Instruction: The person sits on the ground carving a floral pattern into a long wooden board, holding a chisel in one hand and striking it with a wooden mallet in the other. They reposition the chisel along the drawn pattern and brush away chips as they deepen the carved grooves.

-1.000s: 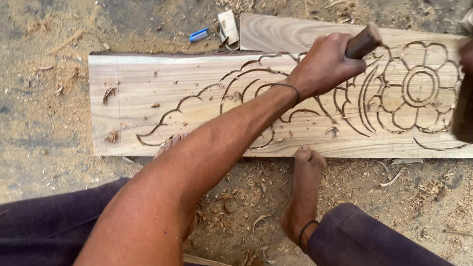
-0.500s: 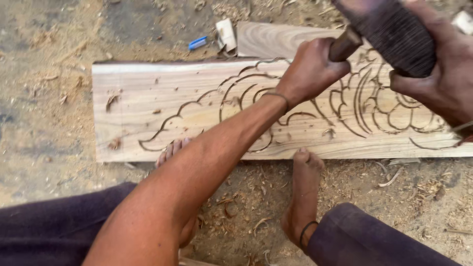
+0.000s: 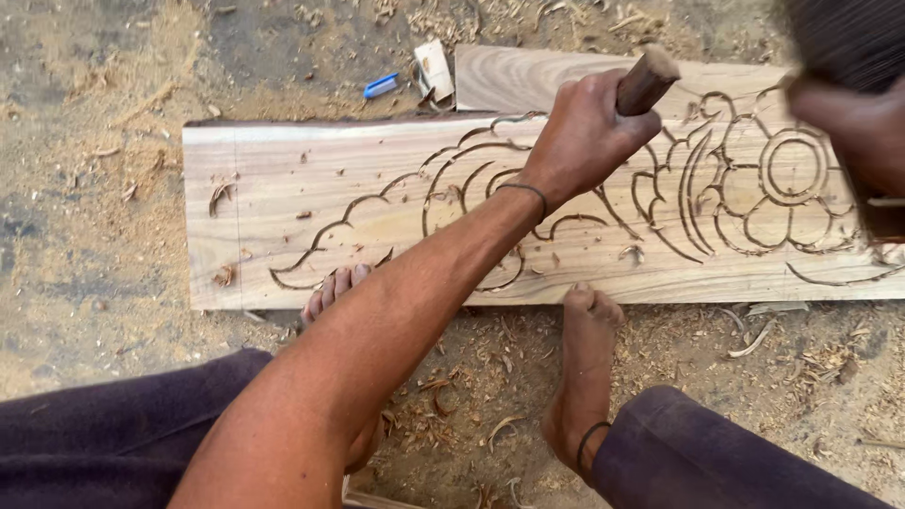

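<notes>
Wood plank [image 3: 396,217] lies flat on the sawdust ground, both your feet against its near edge. Your left hand [image 3: 584,137] is clenched on the chisel [image 3: 646,80], planted mid-carving. Mallet [image 3: 844,38] has swung back up since the strike; right hand [image 3: 848,123] wraps it, top right.

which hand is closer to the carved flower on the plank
Right. The right hand hangs just above the carved flower at the plank's right end; the left hand, gripping the chisel handle, is further left.
</notes>
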